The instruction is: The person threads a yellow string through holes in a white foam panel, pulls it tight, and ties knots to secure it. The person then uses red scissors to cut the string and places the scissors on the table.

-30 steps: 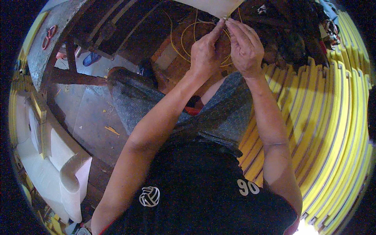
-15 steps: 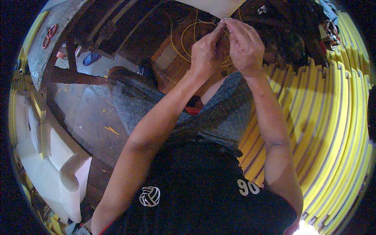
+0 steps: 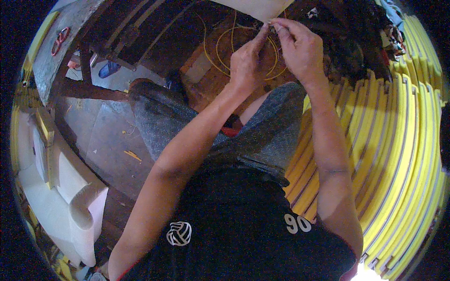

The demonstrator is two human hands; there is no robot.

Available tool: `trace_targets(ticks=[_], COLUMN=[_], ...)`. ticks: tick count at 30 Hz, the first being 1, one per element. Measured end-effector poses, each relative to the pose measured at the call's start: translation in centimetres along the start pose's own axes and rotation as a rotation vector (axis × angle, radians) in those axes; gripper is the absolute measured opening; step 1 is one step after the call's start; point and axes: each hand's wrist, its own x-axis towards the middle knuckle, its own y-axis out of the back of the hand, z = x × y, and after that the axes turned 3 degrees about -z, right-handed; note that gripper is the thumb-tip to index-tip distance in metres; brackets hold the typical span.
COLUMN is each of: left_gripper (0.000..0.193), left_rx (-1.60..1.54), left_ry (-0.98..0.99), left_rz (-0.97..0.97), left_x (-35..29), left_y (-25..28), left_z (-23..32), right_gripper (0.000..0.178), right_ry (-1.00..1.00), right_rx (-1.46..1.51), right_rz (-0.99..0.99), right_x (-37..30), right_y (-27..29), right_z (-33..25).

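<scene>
Both my hands are raised at the top of the view, fingertips close together at the lower corner of a white sheet-like piece [image 3: 257, 7]. My left hand [image 3: 247, 62] is closed in a pinch at that corner. Beside it, my right hand [image 3: 302, 50] is bent over with thumb and forefinger pinched near the left fingertips. What lies between the fingers is too small to make out. A thin yellow cord [image 3: 217, 47] hangs in loops behind and below my hands.
Stacked yellow strips with dark edges [image 3: 375, 140] fill the right side. Red-handled scissors [image 3: 60, 41] lie on a worn tabletop [image 3: 44, 75] at upper left. A rolled white sheet [image 3: 61, 201] stands at lower left. A blue shoe [image 3: 109, 69] and yellow scraps [image 3: 133, 156] are on the floor.
My right hand has shifted slightly right and turned, its fingers drawn a little away from the left fingertips. My left hand stays nearly in place at the white corner.
</scene>
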Motion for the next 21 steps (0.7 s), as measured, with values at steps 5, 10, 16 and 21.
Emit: trace_targets(ticks=[5, 10, 16, 21], left_gripper=[0.065, 0.060, 0.051, 0.044], left_rx=[-0.050, -0.067, -0.039, -0.001], left_ry=[-0.035, -0.001, -0.013, 0.036], left_rz=[0.050, 0.032, 0.061, 0.037], left_x=[-0.2, -0.4, -0.4, -0.8], left_y=[-0.7, -0.7, -0.8, -0.4], left_z=[-0.5, -0.6, 0.1, 1.0], right_gripper=[0.019, 0.021, 0.024, 0.030], right_ry=[-0.256, -0.164, -0.152, -0.105], right_rx=[0.104, 0.065, -0.011, -0.083], right_rz=[0.131, 0.085, -0.036, -0.106], right_x=[-0.2, 0.1, 1.0, 1.6], right_y=[-0.3, 0.2, 0.5, 0.0], right_z=[-0.3, -1.1, -0.2, 0.0])
